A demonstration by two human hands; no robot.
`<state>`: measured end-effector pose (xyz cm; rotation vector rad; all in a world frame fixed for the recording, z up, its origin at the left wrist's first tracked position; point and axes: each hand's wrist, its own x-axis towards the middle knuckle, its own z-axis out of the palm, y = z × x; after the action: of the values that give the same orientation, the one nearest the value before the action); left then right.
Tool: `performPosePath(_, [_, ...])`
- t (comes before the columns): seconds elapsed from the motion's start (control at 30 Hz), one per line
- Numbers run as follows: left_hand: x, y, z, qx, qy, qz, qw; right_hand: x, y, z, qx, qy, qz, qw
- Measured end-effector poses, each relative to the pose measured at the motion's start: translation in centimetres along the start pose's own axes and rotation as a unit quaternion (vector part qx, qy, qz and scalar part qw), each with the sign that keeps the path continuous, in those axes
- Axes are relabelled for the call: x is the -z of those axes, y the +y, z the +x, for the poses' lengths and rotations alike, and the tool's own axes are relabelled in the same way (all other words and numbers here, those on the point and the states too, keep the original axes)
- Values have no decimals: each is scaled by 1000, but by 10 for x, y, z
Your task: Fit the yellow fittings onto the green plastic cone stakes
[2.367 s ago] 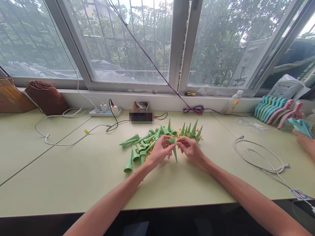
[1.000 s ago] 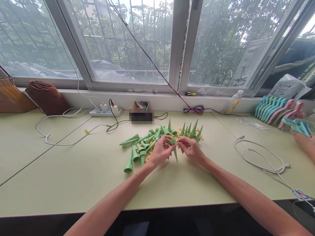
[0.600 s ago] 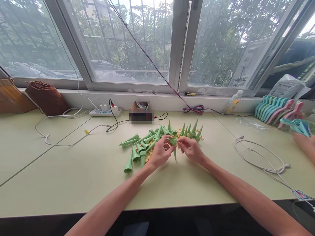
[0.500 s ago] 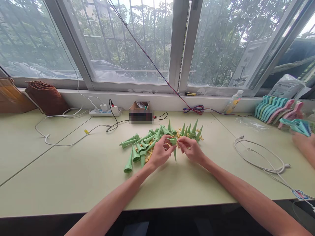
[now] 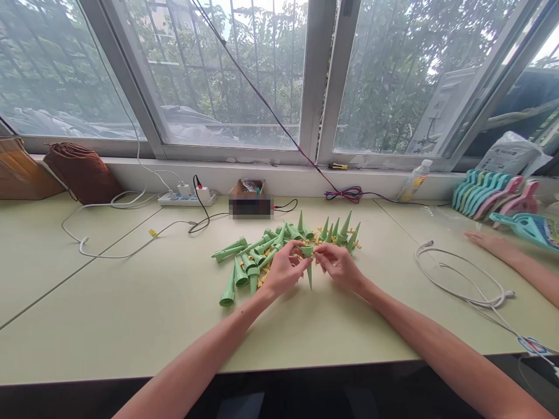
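Observation:
My left hand [image 5: 283, 272] is closed on a green plastic cone spike [image 5: 308, 265], held with its tip pointing down toward me. My right hand [image 5: 338, 266] pinches at the spike's wide upper end, where a small yellow part shows between the fingertips. Both hands hover just above the pale green table [image 5: 131, 302]. Behind and left of them lies a heap of several green spikes [image 5: 248, 259] mixed with small yellow pieces. More green spikes [image 5: 340, 230] stand upright behind my right hand.
A white cable [image 5: 463, 273] loops on the table at the right. Another person's hand [image 5: 489, 241] lies flat near coloured clips [image 5: 491, 195]. At the back sit a power strip [image 5: 187, 199], a small box [image 5: 250, 201], a bottle [image 5: 413, 181] and a brown bag [image 5: 81, 173].
My hands and the spike have hardly moved. The other person's hand at the right has reached further left onto the table and now lies flat.

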<state>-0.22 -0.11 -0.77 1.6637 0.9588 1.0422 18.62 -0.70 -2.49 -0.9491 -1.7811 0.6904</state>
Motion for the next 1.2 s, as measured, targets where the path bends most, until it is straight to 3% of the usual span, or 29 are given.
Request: performPosePath(1.2, [1, 1, 0, 22, -6, 10, 1000, 0, -2, 1, 10, -10, -21, 1000])
